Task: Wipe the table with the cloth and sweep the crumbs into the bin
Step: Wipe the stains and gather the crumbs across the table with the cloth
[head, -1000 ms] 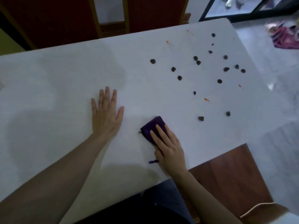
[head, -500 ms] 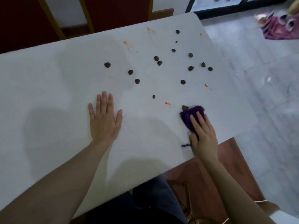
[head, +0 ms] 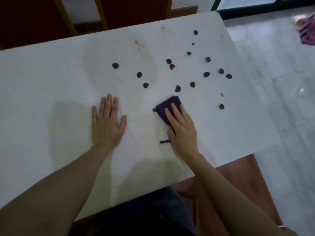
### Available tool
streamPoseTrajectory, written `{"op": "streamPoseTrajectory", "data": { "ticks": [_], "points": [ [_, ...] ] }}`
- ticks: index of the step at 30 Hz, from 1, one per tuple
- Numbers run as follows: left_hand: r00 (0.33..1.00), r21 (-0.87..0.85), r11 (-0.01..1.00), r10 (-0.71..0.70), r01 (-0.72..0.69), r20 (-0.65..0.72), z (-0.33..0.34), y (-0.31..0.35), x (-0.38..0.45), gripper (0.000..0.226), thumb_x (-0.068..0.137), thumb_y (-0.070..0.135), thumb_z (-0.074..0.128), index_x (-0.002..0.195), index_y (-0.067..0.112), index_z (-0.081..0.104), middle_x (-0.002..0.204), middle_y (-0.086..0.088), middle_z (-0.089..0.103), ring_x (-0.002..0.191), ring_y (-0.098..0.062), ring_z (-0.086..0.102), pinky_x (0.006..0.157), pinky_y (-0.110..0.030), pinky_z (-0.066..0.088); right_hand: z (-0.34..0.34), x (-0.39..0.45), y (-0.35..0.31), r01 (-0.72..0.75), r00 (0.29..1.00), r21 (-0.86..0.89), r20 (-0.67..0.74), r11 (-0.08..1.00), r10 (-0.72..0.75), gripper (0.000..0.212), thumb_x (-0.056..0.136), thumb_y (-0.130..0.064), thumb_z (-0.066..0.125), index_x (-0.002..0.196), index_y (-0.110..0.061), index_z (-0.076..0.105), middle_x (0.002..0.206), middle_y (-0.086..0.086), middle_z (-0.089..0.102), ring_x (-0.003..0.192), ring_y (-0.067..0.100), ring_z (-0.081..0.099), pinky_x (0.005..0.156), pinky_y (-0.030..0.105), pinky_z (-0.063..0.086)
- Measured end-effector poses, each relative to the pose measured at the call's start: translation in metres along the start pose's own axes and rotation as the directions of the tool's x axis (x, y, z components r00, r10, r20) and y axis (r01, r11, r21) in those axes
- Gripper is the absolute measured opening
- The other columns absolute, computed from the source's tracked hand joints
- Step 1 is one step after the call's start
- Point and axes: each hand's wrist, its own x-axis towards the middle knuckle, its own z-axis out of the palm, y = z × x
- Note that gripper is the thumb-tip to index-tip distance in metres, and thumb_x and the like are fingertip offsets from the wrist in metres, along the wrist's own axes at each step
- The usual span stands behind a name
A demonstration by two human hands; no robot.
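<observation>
Back toward the middle of the table the right hand point(head: 181, 126) has slid with the cloth point(head: 167, 107), having been out near the right edge half a second ago; one dark crumb point(head: 154, 109) now sits touching the cloth's left rim. Its fingers point(head: 177, 110) lie straight and slightly spread, pressing flat on the purple wad and not curled round it, with the thumb tucked along the near side, while a loose thread point(head: 165, 142) trails on the surface at about 7 o'clock from the palm. Beside it, at 9 o'clock, the left hand point(head: 106, 124) rests palm down with fingers together and thumb out, holding nothing, apparently bracing. Outward from the cloth, most of the crumbs point(head: 177, 88) lie scattered from 11 to 2 o'clock, the nearest just beyond its far edge, and one stray crumb point(head: 221, 106) sits at 3 o'clock. Orange smears point(head: 222, 94) mark the white table point(head: 51, 79) toward the far and right sides. No bin is in view. The cloth looks soft, light and bunched, so it will likely fold or skid under loose contact; flat pressure through the middle of the wad seems the surest hold, with the leading edge kept low. These crumbs look like small, rounded lumps that may roll ahead or escape past the sides, so slow strokes toward one edge would suit.
</observation>
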Motion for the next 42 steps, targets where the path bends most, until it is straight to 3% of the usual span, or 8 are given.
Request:
{"op": "streamPoseTrajectory", "data": {
  "ticks": [4,8,13,18,25,34,38,42],
  "points": [
    [1.000,-0.014,1.000,-0.001,0.001,-0.003,0.000,-0.001,0.001,0.069,0.100,0.049,0.020,0.159,0.016,0.008,0.167,-0.004,0.004,0.154,-0.020,0.001,0.124,-0.048,0.002,-0.021,-0.039,0.036,0.110,0.993,-0.085,0.044,0.990,-0.107,0.059,0.089,-0.012,0.057,0.146,-0.020,0.045,0.157,0.001,0.030,0.149,0.025,0.021,0.119,0.041,0.025],
    [1.000,-0.017,1.000,-0.004,0.004,-0.008,0.001,-0.001,0.002,0.069,0.100,0.049,0.020,0.159,0.017,0.008,0.167,-0.004,0.004,0.154,-0.019,0.001,0.124,-0.048,0.001,-0.039,-0.019,0.067,-0.101,0.995,-0.075,0.019,0.992,0.102,0.064,0.088,-0.007,0.060,0.148,-0.023,0.042,0.158,0.000,0.031,0.150,0.024,0.018,0.115,0.048,0.033],
    [1.000,0.001,1.000,-0.001,0.001,0.005,0.002,-0.001,0.002,0.068,0.100,0.049,0.019,0.159,0.017,0.006,0.167,-0.004,0.002,0.154,-0.019,-0.001,0.124,-0.048,0.001,-0.024,0.046,0.039,-0.253,0.965,0.002,-0.067,0.967,0.253,0.057,0.093,-0.012,0.049,0.148,-0.023,0.042,0.159,-0.002,0.030,0.150,0.022,0.016,0.120,0.039,0.021],
    [1.000,0.007,1.000,-0.001,0.000,0.019,0.001,-0.002,0.000,0.068,0.101,0.050,0.016,0.159,0.018,0.002,0.167,-0.003,-0.001,0.154,-0.019,-0.004,0.124,-0.049,0.002,-0.009,0.026,0.013,-0.091,0.996,-0.046,-0.024,0.995,0.090,0.062,0.087,-0.005,0.057,0.146,-0.018,0.046,0.157,0.004,0.034,0.148,0.027,0.022,0.116,0.046,0.031],
    [0.999,-0.156,0.987,0.039,-0.034,0.025,-0.012,-0.026,0.014,0.065,0.100,0.043,0.019,0.159,0.016,0.011,0.167,-0.003,0.008,0.154,-0.016,0.003,0.125,-0.038,0.001,-0.011,-0.053,0.001,-0.117,0.993,-0.028,-0.034,0.993,0.116,0.066,0.084,-0.005,0.057,0.147,-0.019,0.043,0.159,0.001,0.029,0.150,0.024,0.019,0.114,0.051,0.032],
    [0.999,-0.046,0.998,-0.041,0.042,0.023,-0.031,-0.101,0.080,0.062,0.104,0.040,0.018,0.159,0.015,0.005,0.167,-0.005,0.001,0.154,-0.020,-0.003,0.124,-0.043,-0.004,0.033,0.005,-0.071,0.322,0.944,-0.026,0.084,0.946,-0.319,0.058,0.085,-0.009,0.059,0.142,-0.016,0.051,0.154,0.005,0.039,0.147,0.028,0.027,0.118,0.041,0.027],
    [0.998,-0.006,0.998,-0.060,0.060,0.025,-0.027,-0.108,0.090,0.063,0.104,0.043,0.019,0.159,0.018,0.001,0.167,-0.004,-0.003,0.154,-0.020,-0.004,0.124,-0.045,-0.004,0.053,0.069,-0.097,0.298,0.955,-0.036,0.026,0.954,-0.297,0.056,0.083,-0.005,0.062,0.139,-0.015,0.055,0.150,0.007,0.045,0.144,0.030,0.034,0.117,0.040,0.029],
    [0.999,-0.006,0.999,-0.051,0.051,0.013,-0.027,-0.109,0.089,0.064,0.104,0.044,0.019,0.159,0.017,0.002,0.167,-0.005,-0.002,0.154,-0.021,-0.003,0.124,-0.046,-0.002,0.057,0.123,-0.096,0.140,0.990,-0.057,-0.008,0.988,-0.141,0.057,0.086,-0.007,0.056,0.142,-0.017,0.051,0.152,0.006,0.043,0.146,0.030,0.030,0.116,0.044,0.029]
  ]
}}
